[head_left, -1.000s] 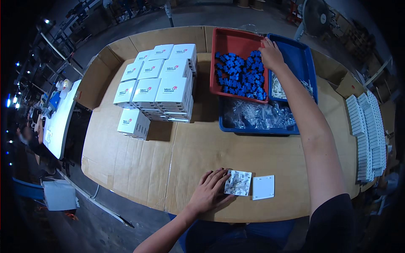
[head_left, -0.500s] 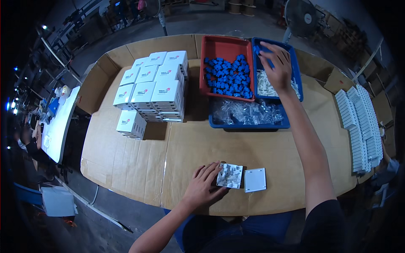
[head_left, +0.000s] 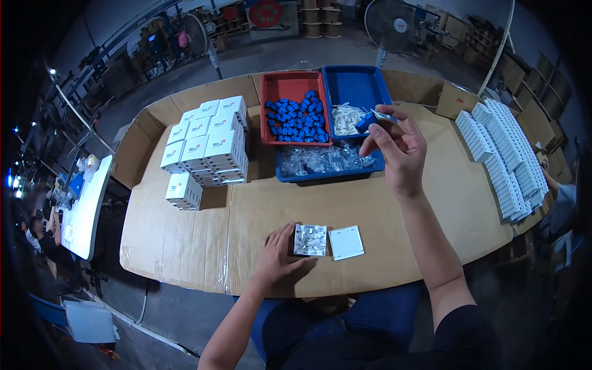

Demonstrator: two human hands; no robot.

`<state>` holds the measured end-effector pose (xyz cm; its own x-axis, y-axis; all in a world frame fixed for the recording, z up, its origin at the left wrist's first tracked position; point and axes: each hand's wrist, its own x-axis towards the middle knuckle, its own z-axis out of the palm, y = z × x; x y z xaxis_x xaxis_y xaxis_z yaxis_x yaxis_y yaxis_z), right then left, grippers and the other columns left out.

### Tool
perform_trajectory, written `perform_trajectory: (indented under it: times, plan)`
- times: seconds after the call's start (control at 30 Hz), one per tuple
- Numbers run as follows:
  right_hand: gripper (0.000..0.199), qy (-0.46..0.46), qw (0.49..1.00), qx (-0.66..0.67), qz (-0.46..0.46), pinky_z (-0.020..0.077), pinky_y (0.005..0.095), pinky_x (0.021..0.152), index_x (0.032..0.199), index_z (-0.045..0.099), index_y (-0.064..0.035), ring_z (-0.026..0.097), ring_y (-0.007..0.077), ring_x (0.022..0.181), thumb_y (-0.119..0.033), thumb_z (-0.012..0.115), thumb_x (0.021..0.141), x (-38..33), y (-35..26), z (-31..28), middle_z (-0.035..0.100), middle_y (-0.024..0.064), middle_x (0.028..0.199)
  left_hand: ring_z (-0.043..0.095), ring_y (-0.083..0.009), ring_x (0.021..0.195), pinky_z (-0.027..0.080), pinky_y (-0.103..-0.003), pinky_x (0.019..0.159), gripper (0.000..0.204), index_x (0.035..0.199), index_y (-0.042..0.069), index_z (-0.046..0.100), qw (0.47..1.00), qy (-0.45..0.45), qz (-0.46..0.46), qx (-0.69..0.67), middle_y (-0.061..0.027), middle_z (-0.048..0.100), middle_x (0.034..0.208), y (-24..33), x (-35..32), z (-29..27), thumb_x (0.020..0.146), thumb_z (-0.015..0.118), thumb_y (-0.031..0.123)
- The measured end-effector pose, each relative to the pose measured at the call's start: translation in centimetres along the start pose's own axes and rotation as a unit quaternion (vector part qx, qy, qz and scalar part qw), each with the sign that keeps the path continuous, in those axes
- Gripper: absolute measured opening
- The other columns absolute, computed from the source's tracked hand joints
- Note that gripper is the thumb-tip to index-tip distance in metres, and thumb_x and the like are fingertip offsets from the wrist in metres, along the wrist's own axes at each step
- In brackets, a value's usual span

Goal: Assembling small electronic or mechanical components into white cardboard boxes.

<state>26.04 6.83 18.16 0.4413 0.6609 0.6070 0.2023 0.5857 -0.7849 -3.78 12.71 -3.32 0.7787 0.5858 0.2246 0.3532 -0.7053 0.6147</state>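
Observation:
Pinched between the thumb and fingers of my right hand (head_left: 401, 151) is a small blue plastic piece (head_left: 365, 123), raised in front of the blue tray of white parts (head_left: 357, 80). My left hand (head_left: 275, 256) lies beside a shallow white box (head_left: 310, 253), fingers stretched along its left side and thumb near its lower edge. Small white and clear parts fill the box; their exact kind is too small to tell. Just right of it, a flat square white cover (head_left: 347, 242) lies on the cardboard surface.
A red tray (head_left: 271, 80) holds many blue pieces. In front, a lower blue tray (head_left: 308, 179) contains clear plastic bags. Stacked white boxes (head_left: 197, 145) stand at left, rows of white plastic parts (head_left: 502, 163) at right. Cardboard walls (head_left: 209, 92) edge the table; other people sit at both sides.
My right hand has come back toward me from over the upper blue tray, with the blue piece in its fingers. My left hand stays beside the box. The whole view has shifted.

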Motion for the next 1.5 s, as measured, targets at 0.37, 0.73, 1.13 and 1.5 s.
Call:
perform_trajectory:
  times: [0.37,0.73,1.13,1.5]
  plan:
    - [0.033,0.046,0.904,0.181,0.385,0.0622,0.0354,0.081,0.130,0.063,0.0041,0.073,0.0222,0.091,-0.010,0.067,0.100,-13.6,8.2,-1.4,0.071,0.0116,0.111,0.042,-0.0326,0.144,0.028,-0.050,0.121,0.096,0.153,0.008,0.043,0.999,0.005,-0.044,0.023,-0.0119,0.054,0.149,1.1,1.3,1.2,0.074,0.087,0.040]
    - [0.039,0.004,0.917,0.102,0.385,0.0591,0.0342,0.096,0.135,0.062,0.0050,0.071,0.0223,0.108,-0.004,0.069,0.098,-19.9,10.2,0.8,0.069,0.0142,0.123,0.040,-0.0321,0.149,0.021,-0.050,0.126,0.102,0.155,0.004,0.037,0.997,0.042,-0.051,0.036,-0.0145,0.052,0.152,2.0,-0.8,1.6,0.075,0.086,0.045]
    - [0.039,-0.148,0.936,-0.106,0.301,0.0578,0.0297,0.097,0.131,0.067,0.0027,0.066,0.0156,0.107,0.001,0.073,0.093,-18.1,11.9,4.7,0.066,0.0075,0.117,0.047,-0.0310,0.142,0.025,-0.050,0.126,0.097,0.154,0.006,0.040,0.996,0.065,-0.058,-0.019,-0.0153,0.052,0.151,1.3,-1.2,1.3,0.075,0.085,0.038]
    - [0.029,-0.280,0.892,-0.340,0.096,0.0541,0.0400,0.090,0.111,0.070,0.0007,0.065,0.0320,0.106,-0.007,0.077,0.083,-17.1,12.5,7.0,0.068,0.0122,0.112,0.046,-0.0301,0.144,0.025,-0.050,0.126,0.095,0.153,0.005,0.042,0.995,0.069,-0.061,-0.025,-0.0148,0.054,0.150,1.1,-1.2,1.3,0.076,0.085,0.041]
